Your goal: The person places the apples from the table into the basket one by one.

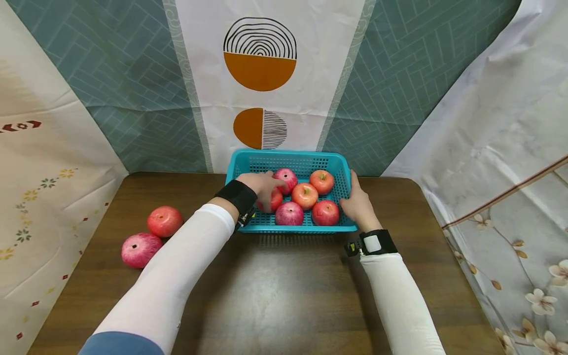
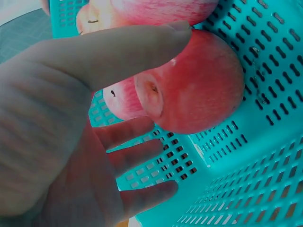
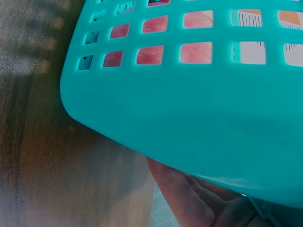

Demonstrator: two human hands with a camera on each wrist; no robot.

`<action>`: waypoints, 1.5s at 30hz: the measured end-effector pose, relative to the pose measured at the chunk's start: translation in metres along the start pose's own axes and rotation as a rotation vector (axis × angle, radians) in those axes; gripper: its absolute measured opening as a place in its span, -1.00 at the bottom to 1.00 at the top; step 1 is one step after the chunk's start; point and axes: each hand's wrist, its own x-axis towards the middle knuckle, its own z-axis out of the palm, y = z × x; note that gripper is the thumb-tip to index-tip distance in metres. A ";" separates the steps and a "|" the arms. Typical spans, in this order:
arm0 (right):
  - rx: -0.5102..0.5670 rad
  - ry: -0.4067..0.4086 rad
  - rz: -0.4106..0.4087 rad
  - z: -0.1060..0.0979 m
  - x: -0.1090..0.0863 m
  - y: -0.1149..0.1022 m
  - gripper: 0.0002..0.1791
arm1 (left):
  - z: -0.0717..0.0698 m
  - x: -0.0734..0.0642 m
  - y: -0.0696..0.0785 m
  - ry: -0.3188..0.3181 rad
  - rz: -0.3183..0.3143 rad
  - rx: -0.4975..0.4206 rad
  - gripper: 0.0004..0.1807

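Observation:
A turquoise plastic basket (image 1: 293,229) stands on the table and holds several apples and pink-streaked round fruits. My left hand (image 1: 264,189) reaches into its left part, over a red apple (image 2: 203,85). In the left wrist view the thumb lies across the near side of that apple and three fingers extend below it; the index finger is hidden. Next to this apple are a pink-streaked fruit (image 1: 289,214) and another (image 1: 286,179). At the basket's right end my right hand (image 1: 358,206) grips the rim, with some fingers hidden behind the wall in the right wrist view.
On the table's left side lie a red apple (image 1: 165,221) and a pink-streaked fruit (image 1: 141,249), beside the left forearm. The brown wooden table (image 1: 275,291) extends in front of the basket. A patterned cloth (image 1: 262,118) hangs close behind it.

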 end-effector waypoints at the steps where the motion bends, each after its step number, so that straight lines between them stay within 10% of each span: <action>1: -0.002 0.000 0.000 0.000 0.000 0.000 0.00 | -0.001 -0.001 0.000 -0.003 0.007 -0.006 -0.05; 26: -0.021 -0.009 -0.006 -0.003 -0.002 0.000 0.00 | -0.001 -0.030 -0.012 0.126 0.269 -0.113 -0.25; 45: -0.005 -0.014 -0.013 -0.002 -0.004 0.000 0.01 | 0.020 -0.066 -0.038 0.272 0.286 -0.121 -0.30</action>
